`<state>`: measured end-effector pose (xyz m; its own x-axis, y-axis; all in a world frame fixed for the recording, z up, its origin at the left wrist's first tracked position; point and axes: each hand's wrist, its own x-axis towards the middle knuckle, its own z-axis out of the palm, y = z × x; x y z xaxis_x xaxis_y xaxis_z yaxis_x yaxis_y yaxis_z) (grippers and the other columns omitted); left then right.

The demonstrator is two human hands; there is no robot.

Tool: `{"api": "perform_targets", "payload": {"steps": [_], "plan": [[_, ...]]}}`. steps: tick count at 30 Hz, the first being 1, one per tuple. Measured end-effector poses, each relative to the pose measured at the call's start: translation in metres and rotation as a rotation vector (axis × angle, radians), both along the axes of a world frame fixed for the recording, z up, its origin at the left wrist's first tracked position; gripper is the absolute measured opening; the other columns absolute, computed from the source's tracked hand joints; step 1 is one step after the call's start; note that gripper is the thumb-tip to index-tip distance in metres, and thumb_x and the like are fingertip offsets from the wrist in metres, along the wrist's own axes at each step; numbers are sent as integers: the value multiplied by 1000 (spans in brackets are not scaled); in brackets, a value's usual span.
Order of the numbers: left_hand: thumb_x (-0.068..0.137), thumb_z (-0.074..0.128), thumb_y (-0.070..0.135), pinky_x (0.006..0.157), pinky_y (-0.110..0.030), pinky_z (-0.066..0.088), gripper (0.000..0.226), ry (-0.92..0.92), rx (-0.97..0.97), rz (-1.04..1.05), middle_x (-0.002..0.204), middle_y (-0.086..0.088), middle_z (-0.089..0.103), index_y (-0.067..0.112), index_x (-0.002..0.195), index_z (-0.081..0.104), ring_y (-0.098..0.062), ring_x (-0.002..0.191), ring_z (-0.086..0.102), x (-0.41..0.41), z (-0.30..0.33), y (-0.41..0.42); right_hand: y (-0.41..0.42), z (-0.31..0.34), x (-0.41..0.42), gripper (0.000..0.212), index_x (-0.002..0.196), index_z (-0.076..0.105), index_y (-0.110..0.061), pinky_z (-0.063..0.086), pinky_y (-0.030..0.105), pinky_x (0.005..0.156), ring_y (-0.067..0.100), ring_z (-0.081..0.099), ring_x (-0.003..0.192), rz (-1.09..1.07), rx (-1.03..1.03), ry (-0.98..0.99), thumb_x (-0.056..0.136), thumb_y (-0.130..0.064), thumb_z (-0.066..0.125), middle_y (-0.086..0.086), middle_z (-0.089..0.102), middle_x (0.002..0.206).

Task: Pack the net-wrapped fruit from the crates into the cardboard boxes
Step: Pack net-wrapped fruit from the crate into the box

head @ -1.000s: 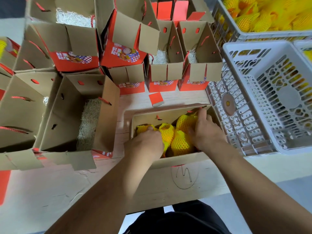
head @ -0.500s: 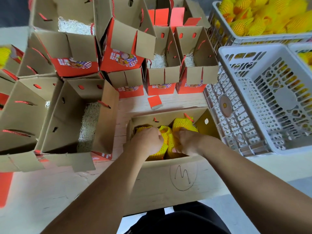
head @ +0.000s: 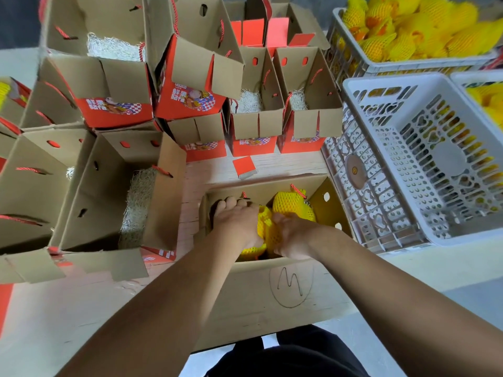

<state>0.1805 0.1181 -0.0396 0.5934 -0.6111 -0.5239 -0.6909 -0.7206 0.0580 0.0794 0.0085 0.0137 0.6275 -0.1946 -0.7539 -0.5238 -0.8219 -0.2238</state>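
Circled handwritten "M" on near box flap [head: 290, 284].

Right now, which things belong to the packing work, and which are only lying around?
Belonging to the job:
- box marked M, being filled
- net-wrapped fruit inside it
- left hand and right hand, pressing the fruit
- full fruit crate
- open boxes with straw

Only lying about:
- empty white crate
- loose red card piece

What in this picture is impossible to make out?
- Head view: how many fruits the box holds; both hands cover them.
- Right hand: fingertips tucked down, grip unclear.
- Far crate: cut by the top edge.
- Box labels: too small.
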Motion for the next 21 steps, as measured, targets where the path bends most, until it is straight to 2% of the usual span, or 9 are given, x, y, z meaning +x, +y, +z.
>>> {"api": "perform_targets", "payload": {"steps": [2,4,6,10,13,17,19,21], "plan": [[77,75,53,98,-42,29,72,-28,98,-7,137,-1,56,24,137,47,-29,125,38,-6,-2,-11,-3,-1,-5,74,158,21,-29,45,37,106,34,42,142,-27,21,-23,97,-27,63,7,15,166],[80,72,41,99,-42,28,67,-71,97,-11,136,-3,58,25,138,43,-30,125,38,-15,-6,-19,-8,-2,-9,75,157,21,-34,44,39,108,34,40,144,-46,52,-40,96,-29,65,3,11,167],[79,72,35,98,-43,29,68,-93,8,10,134,-5,59,28,138,39,-31,125,41,-15,-10,-19,-15,-2,-13,75,155,23,-38,42,39,109,32,38,145,-44,74,-46,95,-32,66,0,10,168],[72,74,36,95,-43,31,72,-40,-173,83,128,0,66,45,136,42,-33,123,48,0,-10,-8,-24,-3,-18,72,154,27,-41,40,31,104,25,39,143,-20,140,-30,93,-35,65,-4,23,164],[74,72,23,95,-44,30,72,-12,-217,132,127,0,67,49,135,43,-33,123,47,1,-11,-10,-21,-3,-17,73,160,21,-39,32,28,109,23,30,150,15,138,8,97,-32,59,-4,21,167],[75,67,9,98,-44,31,78,23,-275,188,128,0,67,54,135,46,-33,124,48,3,-13,-9,-9,-2,-8,64,160,27,-26,31,32,117,26,29,151,153,76,29,102,-11,52,1,24,166],[77,63,4,99,-43,31,78,20,-306,188,131,0,66,54,135,47,-32,128,46,4,-12,-9,-3,-2,-1,61,156,37,-18,40,33,112,29,41,144,213,22,24,99,-2,53,7,38,160],[81,57,0,101,-43,30,77,31,-304,192,137,-1,63,51,139,47,-33,132,42,1,-8,-11,3,-2,3,55,148,46,-11,49,30,93,31,54,130,250,-26,4,95,3,57,12,53,146]]}}
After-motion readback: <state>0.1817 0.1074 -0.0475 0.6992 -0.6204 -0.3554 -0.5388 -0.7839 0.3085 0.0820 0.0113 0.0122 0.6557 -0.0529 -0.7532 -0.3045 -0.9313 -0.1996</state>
